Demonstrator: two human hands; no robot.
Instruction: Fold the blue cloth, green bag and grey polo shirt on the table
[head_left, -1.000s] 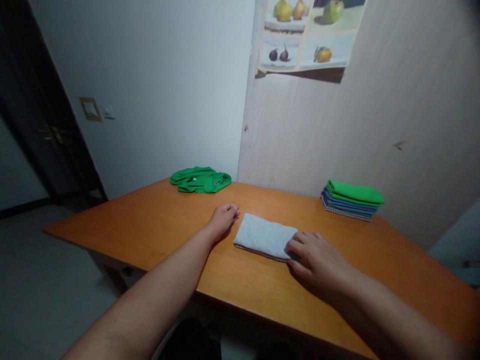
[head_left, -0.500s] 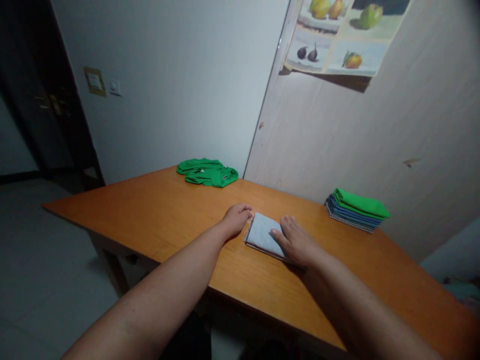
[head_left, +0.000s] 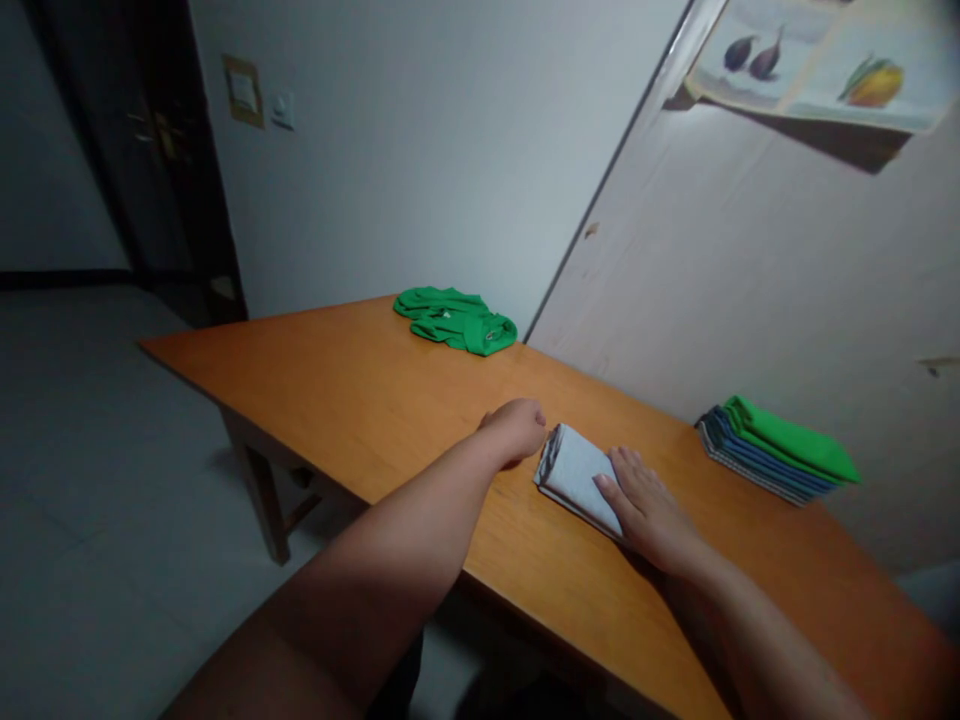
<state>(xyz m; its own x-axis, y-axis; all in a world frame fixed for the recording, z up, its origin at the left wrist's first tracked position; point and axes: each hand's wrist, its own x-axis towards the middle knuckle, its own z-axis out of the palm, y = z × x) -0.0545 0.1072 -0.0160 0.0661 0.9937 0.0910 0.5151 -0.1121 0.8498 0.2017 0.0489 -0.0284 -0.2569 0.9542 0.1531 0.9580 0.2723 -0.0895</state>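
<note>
A folded light grey cloth (head_left: 577, 470) lies on the wooden table, its layered edge facing left. My right hand (head_left: 649, 505) rests flat over the cloth's right part, fingers stretched and thumb apart. Just beyond the cloth's left edge is my left hand (head_left: 517, 430), back upward and fingers curled in. A small gap shows between it and the cloth, and I see nothing held in it; its palm side is hidden.
A crumpled green garment (head_left: 457, 322) lies at the table's back edge by the wall. To the right stands a stack of folded cloths (head_left: 772, 455), bright green on top. The wooden table (head_left: 337, 390) ends in a corner at left. A fruit picture (head_left: 817, 70) hangs above.
The view has swung left and down, so things sit lower or further right. My left hand's fingers have curled in and the hand has turned over. My right hand stays on the cloth.
</note>
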